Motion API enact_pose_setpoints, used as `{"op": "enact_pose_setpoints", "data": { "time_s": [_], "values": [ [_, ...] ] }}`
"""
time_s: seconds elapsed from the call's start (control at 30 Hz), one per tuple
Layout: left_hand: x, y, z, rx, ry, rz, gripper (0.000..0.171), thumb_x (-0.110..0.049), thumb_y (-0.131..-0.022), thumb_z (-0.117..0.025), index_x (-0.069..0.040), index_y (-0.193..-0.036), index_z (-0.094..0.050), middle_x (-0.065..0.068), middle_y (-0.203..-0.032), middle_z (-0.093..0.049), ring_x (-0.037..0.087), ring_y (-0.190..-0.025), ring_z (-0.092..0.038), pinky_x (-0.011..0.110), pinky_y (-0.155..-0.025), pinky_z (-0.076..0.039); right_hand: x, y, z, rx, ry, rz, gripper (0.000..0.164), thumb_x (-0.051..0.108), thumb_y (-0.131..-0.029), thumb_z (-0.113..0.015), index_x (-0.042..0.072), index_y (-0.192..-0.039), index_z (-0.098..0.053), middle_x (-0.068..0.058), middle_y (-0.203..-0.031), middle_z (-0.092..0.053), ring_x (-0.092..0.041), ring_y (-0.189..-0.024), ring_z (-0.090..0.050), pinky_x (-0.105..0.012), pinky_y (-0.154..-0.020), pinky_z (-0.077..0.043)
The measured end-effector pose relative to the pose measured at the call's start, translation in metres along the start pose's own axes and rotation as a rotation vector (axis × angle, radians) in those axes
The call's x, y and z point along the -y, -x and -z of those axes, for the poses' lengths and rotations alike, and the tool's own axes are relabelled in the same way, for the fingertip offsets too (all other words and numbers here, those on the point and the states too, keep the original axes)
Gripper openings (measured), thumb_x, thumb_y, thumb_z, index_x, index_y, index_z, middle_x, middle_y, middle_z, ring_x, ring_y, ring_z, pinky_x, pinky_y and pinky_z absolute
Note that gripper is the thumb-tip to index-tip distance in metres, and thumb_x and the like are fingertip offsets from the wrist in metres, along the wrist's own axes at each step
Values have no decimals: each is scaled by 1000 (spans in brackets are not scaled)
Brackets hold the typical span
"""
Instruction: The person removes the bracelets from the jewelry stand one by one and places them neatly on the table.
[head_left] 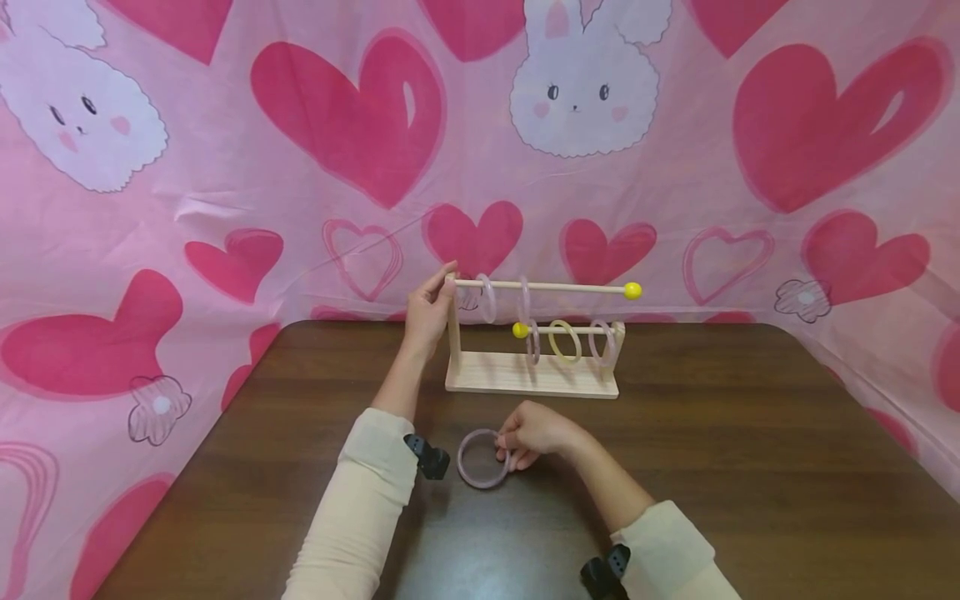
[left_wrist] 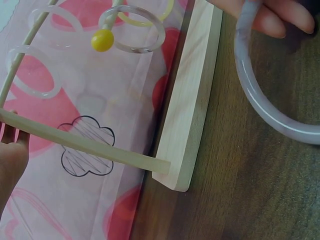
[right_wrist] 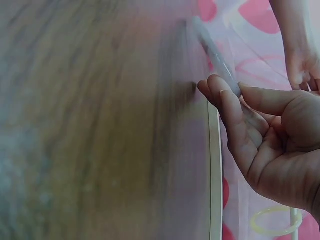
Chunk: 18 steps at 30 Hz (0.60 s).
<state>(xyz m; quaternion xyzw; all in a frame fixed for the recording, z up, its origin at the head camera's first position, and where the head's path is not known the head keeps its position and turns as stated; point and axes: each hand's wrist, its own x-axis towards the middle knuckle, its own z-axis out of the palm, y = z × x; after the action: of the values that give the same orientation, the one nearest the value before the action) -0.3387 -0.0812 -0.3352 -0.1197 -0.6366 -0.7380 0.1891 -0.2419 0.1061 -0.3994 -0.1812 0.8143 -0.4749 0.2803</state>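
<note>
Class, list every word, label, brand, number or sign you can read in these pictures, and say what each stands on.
None: no readable text in any view.
Backdrop: only drawn hearts, rabbits and flowers.
Wooden stand and held ring: no lettering visible.
Black wrist devices: too small to tell whether they carry marks.

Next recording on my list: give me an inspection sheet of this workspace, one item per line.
Surface: dark brown table, wood-look.
Job's things: wooden rack; upper rod carries two pale rings; lower rod carries a yellow ring between two purplish rings; one held ring is off the rack.
Clutter: nothing seen.
Hands: left hand grips the rack near an upright's top; right hand pinches the held ring.
Cables: nothing seen.
Surroundings: pink heart-and-rabbit backdrop.
</note>
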Motion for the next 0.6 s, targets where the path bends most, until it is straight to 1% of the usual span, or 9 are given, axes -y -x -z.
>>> {"op": "enact_pose_setpoints", "data": {
  "time_s": [0.3, 0.5, 0.6],
  "values": [
    [0, 0, 1, -2, 4, 0, 35, -9, -93, -55, 1, -126, -54, 26, -124, -52, 23, -117, -51, 27, -96, -41, 3, -1, -3, -36, -4, -46, 15, -2, -88, -56, -11, -83, -66, -14, -70, -67, -9, -50, -59, -23, -50, -53],
    [0, 0, 1, 2, -1, -10, 35, -8, -93, -54, 1, -126, -54, 26, -125, -52, 23, -117, -51, 28, -97, -41, 4, -2, -2, -94, 2, -84, 11, -2, -87, -59, -10, -86, -67, -13, -68, -67, -10, -49, -59, -24, -50, -54],
    [0, 0, 1, 7, 1, -9, 35, -7, -93, -54, 1, -127, -54, 26, -125, -51, 24, -117, -50, 28, -97, -41, 4, -2, -3, -118, 9, -94, 10, -1, -86, -61, -9, -83, -68, -12, -65, -66, -10, -48, -59, -25, -50, -54]
  ]
}}
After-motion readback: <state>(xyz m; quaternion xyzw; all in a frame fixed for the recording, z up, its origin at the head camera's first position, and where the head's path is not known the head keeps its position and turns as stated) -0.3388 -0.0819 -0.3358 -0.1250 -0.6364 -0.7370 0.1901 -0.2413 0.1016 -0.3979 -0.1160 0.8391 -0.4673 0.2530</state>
